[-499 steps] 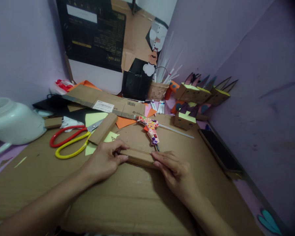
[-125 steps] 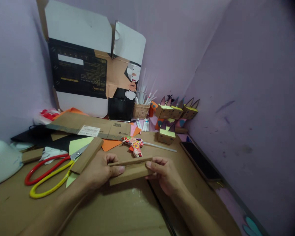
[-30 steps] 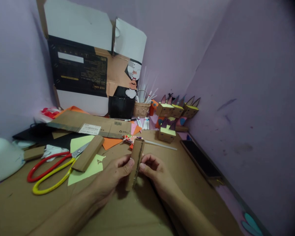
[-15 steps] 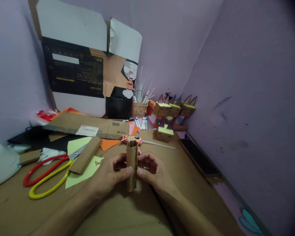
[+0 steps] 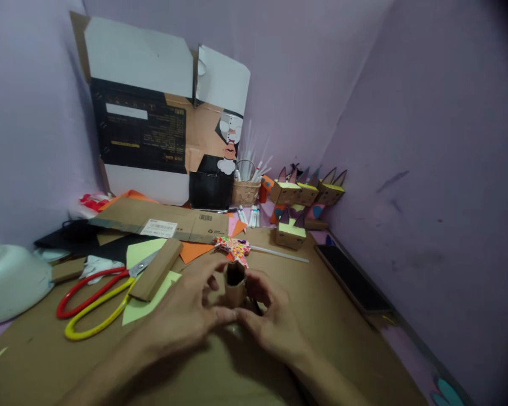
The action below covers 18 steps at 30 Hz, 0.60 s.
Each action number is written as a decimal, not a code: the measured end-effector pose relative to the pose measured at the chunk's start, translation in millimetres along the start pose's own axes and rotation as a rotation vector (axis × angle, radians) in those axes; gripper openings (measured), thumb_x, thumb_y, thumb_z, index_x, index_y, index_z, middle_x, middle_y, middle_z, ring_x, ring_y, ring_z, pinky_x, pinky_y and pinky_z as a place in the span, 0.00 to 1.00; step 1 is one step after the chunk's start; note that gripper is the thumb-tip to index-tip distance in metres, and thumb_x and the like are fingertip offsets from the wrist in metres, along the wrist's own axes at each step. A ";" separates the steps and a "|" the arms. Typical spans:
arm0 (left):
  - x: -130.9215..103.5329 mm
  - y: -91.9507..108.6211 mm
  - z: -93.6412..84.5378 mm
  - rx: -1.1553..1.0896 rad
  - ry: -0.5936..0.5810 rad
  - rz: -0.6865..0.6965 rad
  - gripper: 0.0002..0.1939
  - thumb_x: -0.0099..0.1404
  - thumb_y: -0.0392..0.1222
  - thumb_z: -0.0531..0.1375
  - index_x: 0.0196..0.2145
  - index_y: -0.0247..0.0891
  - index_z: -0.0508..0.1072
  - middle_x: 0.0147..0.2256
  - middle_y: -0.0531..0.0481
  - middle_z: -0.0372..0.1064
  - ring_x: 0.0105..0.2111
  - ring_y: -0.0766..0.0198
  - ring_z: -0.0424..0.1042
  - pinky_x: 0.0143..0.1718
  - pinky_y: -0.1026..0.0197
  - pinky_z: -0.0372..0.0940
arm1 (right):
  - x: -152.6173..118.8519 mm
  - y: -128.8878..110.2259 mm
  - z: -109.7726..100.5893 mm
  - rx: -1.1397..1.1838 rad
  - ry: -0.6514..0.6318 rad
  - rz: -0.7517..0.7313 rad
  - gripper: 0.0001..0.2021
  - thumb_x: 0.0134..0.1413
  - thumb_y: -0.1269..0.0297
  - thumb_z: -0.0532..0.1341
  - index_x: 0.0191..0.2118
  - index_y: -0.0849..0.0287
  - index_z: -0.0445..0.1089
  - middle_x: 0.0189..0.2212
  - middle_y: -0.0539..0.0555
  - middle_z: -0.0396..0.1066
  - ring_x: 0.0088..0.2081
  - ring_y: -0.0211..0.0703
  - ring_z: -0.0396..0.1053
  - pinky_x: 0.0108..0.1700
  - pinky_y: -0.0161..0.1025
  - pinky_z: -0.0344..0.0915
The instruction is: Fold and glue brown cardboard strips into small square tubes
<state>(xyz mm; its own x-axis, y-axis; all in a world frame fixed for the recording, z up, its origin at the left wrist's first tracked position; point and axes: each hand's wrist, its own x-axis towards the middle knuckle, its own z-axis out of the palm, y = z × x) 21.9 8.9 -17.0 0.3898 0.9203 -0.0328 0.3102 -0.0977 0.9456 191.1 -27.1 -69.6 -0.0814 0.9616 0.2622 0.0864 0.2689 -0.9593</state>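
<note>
Between my two hands a short brown cardboard tube (image 5: 236, 285) tilts toward me, its dark hollow top end showing. My left hand (image 5: 195, 307) curls round its left side, thumb across the near lower part. From the right, my right hand (image 5: 271, 316) grips it, the two thumb tips meeting in front. The tube's lower end is hidden behind the thumbs. Just beyond it lies a colourful patterned paper piece (image 5: 232, 247) with a white stick (image 5: 279, 254). Left of my hands, a folded cardboard strip (image 5: 157, 269) rests partly over red and yellow scissors (image 5: 97, 301).
A flattened box (image 5: 144, 124) leans on the back wall. Beside it stand a basket of sticks (image 5: 246, 192) and several cardboard animal heads (image 5: 290, 232). A phone-like dark slab (image 5: 351, 279) lies right, a white bowl (image 5: 14, 282) left. Green paper (image 5: 146, 301) is under the strip.
The tube has tipped so its open end faces me, and my thumbs have come together in front of it. The whole view has shifted slightly, with the objects now farther right.
</note>
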 end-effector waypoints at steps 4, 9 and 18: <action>7.6 -3.3 -46.0 0.749 0.453 -0.076 0.28 0.53 0.55 0.58 0.49 0.38 0.68 0.47 0.36 0.67 0.43 0.40 0.65 0.37 0.50 0.58 | 1.6 -0.8 1.5 0.052 0.029 0.100 0.25 0.40 0.72 0.66 0.47 0.56 0.63 0.41 0.55 0.71 0.41 0.46 0.70 0.43 0.42 0.67; 18.9 -24.4 -69.5 1.014 0.268 -0.383 0.26 0.52 0.59 0.54 0.38 0.36 0.72 0.37 0.30 0.72 0.37 0.33 0.68 0.27 0.51 0.56 | 1.7 -1.8 3.1 0.032 0.038 0.157 0.25 0.39 0.71 0.66 0.48 0.57 0.65 0.41 0.55 0.71 0.40 0.47 0.70 0.43 0.43 0.67; 8.7 -12.6 -30.5 0.127 0.139 0.041 0.23 0.54 0.43 0.59 0.48 0.37 0.65 0.43 0.43 0.69 0.41 0.51 0.68 0.38 0.57 0.62 | 5.2 -5.7 -0.5 0.107 0.087 0.115 0.22 0.38 0.74 0.65 0.44 0.55 0.68 0.40 0.53 0.73 0.40 0.46 0.71 0.42 0.42 0.67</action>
<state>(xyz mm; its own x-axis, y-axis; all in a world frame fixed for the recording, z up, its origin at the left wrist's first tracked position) -5.1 29.7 -19.4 0.2840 0.9570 0.0585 0.4066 -0.1755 0.8966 190.7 -23.6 -62.7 0.0094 0.9880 0.1542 -0.0162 0.1543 -0.9879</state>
